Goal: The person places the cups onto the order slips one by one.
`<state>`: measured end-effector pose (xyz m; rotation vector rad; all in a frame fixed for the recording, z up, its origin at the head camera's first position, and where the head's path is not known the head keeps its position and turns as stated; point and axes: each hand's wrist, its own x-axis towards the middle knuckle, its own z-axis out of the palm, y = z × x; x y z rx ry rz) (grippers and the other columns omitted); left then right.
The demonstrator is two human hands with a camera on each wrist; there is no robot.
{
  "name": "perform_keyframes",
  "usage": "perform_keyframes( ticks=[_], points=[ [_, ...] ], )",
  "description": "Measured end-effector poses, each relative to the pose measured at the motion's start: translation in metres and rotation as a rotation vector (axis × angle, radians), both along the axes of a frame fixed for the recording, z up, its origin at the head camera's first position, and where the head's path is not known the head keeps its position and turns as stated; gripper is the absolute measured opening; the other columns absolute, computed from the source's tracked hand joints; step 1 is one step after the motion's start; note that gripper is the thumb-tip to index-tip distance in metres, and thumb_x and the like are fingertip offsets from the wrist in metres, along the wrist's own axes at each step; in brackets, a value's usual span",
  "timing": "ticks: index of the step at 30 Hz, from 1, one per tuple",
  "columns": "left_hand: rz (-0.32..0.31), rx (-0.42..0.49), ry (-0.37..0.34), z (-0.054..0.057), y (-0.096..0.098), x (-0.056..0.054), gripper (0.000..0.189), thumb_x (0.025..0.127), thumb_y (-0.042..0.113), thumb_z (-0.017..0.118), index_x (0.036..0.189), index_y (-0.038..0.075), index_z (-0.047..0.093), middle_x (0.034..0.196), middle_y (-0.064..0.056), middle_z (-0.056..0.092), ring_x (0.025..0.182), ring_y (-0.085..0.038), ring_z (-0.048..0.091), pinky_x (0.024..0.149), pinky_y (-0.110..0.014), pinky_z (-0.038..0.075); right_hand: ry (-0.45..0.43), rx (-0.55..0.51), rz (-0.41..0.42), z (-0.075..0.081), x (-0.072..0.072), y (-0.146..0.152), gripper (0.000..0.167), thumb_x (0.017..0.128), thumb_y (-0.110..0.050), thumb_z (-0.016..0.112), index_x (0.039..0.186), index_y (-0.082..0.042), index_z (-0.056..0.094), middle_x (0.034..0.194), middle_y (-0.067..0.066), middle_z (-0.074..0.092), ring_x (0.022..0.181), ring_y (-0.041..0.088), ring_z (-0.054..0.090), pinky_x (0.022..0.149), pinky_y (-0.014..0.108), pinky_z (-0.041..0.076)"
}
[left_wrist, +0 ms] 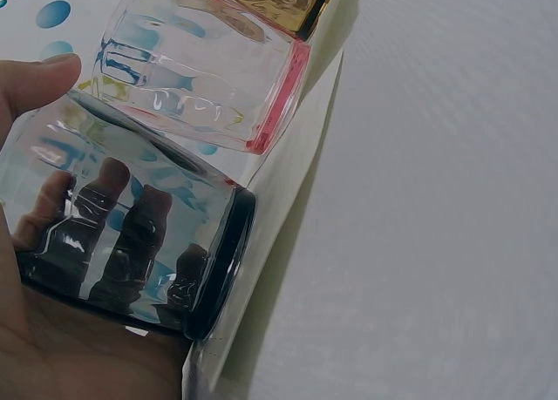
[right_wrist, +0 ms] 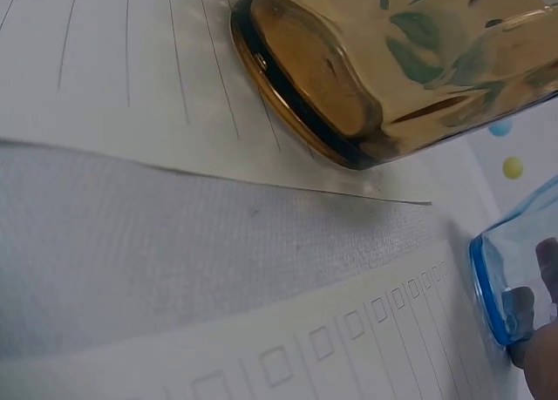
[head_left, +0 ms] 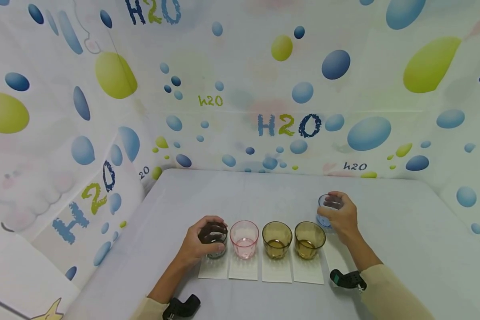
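Note:
My left hand (head_left: 196,244) is curled around a dark grey drinking glass (left_wrist: 166,234), whose fingers show through its far wall. That glass stands upright at the left end of a row. Beside it come a pink-tinted glass (head_left: 244,240) and two amber glasses, the left one (head_left: 277,241) and the right one (head_left: 310,241). Behind the row's right end, my right hand (head_left: 345,218) grips a light blue glass (head_left: 324,221) from its right side. In the right wrist view the blue glass (right_wrist: 514,269) shows only partly, beyond the right amber glass (right_wrist: 349,69).
White paper sheets lie beneath the row, such as the one under the pink glass (head_left: 243,269). A lined sheet (right_wrist: 349,348) lies at the right, in front of the blue glass. The white tabletop (head_left: 224,191) meets a dotted backdrop (head_left: 240,146) at the back.

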<state>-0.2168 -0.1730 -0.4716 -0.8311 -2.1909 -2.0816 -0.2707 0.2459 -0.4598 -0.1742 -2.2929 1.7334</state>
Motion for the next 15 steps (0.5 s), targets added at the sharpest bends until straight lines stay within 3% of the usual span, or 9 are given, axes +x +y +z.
perform_keyframes(
  ticks=[15],
  points=[
    [-0.008, 0.014, 0.010, 0.0011, 0.0000, 0.0007, 0.058, 0.081, -0.004, 0.077, 0.131, -0.013, 0.049, 0.123, -0.029, 0.059, 0.113, -0.037, 0.063, 0.098, -0.039, 0.056, -0.017, 0.047, -0.042, 0.0003, -0.0007, -0.0016, 0.055, 0.080, -0.004, 0.071, 0.133, -0.004, 0.054, 0.125, 0.015, 0.063, 0.115, 0.025, 0.060, 0.079, 0.013, 0.048]
  ],
)
